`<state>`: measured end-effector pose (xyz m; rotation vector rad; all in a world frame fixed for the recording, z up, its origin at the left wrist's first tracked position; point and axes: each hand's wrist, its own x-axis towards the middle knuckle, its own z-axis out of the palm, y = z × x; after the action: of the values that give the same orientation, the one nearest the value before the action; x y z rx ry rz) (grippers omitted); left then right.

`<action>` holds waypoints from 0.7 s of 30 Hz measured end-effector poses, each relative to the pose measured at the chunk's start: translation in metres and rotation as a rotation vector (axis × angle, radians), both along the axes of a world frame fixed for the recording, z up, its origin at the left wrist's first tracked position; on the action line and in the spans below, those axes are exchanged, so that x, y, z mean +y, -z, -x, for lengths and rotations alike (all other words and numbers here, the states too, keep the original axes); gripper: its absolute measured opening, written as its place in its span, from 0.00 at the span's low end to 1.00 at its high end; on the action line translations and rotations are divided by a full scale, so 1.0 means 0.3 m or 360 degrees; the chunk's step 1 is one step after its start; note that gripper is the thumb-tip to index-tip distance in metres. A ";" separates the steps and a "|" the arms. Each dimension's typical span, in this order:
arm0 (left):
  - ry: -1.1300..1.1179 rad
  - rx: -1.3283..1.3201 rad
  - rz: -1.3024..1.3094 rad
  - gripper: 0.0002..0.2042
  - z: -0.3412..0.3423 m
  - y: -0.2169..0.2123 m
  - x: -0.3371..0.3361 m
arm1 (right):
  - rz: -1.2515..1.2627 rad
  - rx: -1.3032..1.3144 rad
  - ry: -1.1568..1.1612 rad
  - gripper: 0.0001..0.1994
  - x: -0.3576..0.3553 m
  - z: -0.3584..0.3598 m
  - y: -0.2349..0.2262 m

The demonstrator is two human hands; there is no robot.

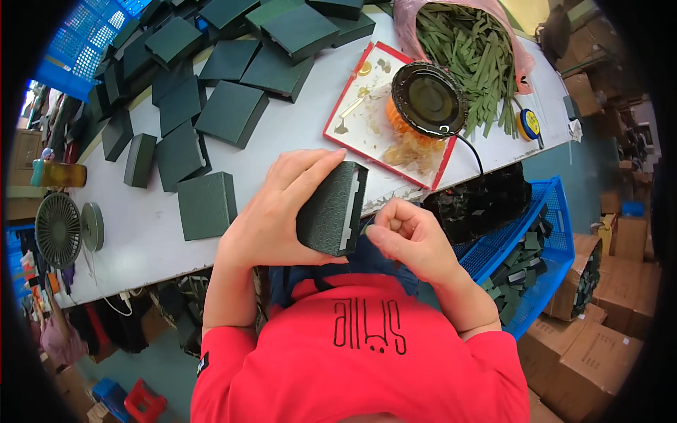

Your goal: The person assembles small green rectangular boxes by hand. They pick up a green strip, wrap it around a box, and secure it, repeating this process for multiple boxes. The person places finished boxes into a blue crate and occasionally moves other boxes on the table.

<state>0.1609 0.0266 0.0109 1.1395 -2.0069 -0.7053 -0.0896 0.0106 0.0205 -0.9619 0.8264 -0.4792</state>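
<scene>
Here the left hand is clamped on a dark green box, fingers wrapped over its top and thumb beneath, holding it tilted on edge just off the near rim of the white tabletop, so its pale open side faces the right hand. That hand sits just beside the box at about 3 o'clock from it, fingers curled together in a pinch; whether something small is caught between them cannot be told.

Across the tabletop from 9 to 12 o'clock lie many finished green boxes. At 1 o'clock stands a round glue pot on a red-edged tray smeared with amber glue, its black cord running off the edge, and beyond it a pink bag of green strips. A blue basket of dark pieces hangs at 4 o'clock.

The box is held in the air over the lap, so a loosened grip would likely drop it. Sticky fingertips could smudge the textured cover, and a hasty press might seat the inner part crooked.
</scene>
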 end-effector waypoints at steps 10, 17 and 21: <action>0.0078 0.0005 0.0001 0.53 0.013 -0.009 -0.002 | -0.0033 0.0051 -0.0153 0.10 0.011 -0.031 0.034; 0.0091 -0.0082 0.0025 0.54 0.011 -0.014 -0.002 | 0.0060 0.0240 -0.0277 0.12 -0.008 -0.028 0.038; 0.0093 -0.0216 0.0146 0.49 0.029 -0.018 0.001 | 0.0236 0.0401 -0.0319 0.11 -0.003 -0.036 0.064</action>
<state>0.1522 0.0268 0.0162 1.1043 -2.1709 -0.5718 -0.0788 0.0098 0.0014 -1.2466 0.9176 -0.2505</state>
